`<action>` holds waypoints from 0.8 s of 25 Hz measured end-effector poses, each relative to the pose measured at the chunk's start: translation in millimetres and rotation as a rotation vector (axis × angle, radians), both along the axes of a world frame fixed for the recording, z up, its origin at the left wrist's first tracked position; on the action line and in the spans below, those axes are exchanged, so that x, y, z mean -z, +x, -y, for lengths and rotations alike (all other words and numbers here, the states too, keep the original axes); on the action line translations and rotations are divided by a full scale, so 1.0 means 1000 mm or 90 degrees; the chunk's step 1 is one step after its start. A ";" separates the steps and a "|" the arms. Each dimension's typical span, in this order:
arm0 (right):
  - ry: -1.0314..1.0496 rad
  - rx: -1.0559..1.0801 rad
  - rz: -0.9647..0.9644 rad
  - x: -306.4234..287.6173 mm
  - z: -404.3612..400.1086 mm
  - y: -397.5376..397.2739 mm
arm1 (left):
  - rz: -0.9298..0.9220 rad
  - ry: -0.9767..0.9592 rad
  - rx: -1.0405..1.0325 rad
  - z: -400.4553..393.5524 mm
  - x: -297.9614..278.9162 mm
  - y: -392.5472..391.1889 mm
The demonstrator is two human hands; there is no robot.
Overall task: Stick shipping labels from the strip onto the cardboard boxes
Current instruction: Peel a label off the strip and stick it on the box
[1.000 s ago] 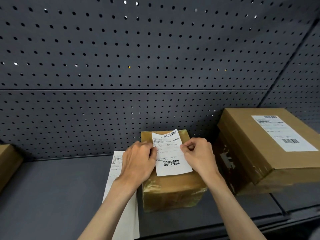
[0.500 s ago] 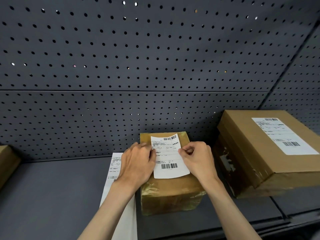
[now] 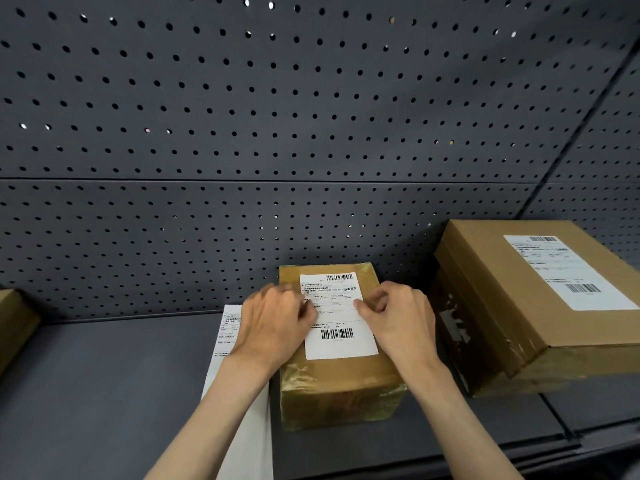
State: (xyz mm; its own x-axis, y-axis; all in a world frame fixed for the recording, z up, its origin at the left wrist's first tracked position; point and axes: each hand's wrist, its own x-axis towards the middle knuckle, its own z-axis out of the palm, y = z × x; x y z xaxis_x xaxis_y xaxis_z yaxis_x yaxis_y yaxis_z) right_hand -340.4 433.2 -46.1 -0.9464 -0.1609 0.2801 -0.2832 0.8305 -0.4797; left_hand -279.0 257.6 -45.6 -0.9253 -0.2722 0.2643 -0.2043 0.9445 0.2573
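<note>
Shipping label (image 3: 337, 315), white with a barcode at its far end and another near its close end, lies flat on the top of a small cardboard box (image 3: 341, 382) wrapped in glossy tape, which sits on a dark grey shelf (image 3: 104, 393) just in front of a perforated back panel (image 3: 277, 116). The left hand (image 3: 273, 323) rests on the left part of the box top, its fingers (image 3: 304, 311) held close together and reaching onto the label's left edge; that hand is blurred, so whether it presses or pinches the paper cannot be told. The right hand (image 3: 398, 320) rests on the right side of the box top, its fingers curled inward, with thumb and forefinger at the label's right edge about halfway along it.

Left of the box, partly under the left forearm, a white label strip (image 3: 239, 403) lies on the shelf and runs toward the near edge, with printed text showing at its far end. To the right, close beside the small box, stands a larger cardboard box (image 3: 519, 306) that carries its own white label (image 3: 568, 271) on top. At the far left edge a corner of another cardboard box (image 3: 14, 323) shows.
</note>
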 end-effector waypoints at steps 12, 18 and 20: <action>0.228 -0.349 -0.015 0.007 -0.013 -0.032 | 0.091 -0.032 0.223 0.016 0.007 -0.011; 0.131 -0.278 -0.057 0.007 -0.024 -0.012 | 0.035 0.109 0.147 0.007 -0.001 0.008; 0.107 -0.290 -0.053 0.006 -0.021 0.005 | 0.034 0.127 0.150 -0.002 0.001 0.023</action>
State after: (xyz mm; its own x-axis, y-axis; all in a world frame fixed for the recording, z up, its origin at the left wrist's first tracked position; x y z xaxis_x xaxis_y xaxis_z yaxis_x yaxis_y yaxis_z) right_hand -335.7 454.6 -51.9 -0.7453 -0.6021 0.2862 -0.6667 0.6774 -0.3109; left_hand -256.1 259.1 -47.1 -0.9800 -0.0908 0.1768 -0.0045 0.8996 0.4367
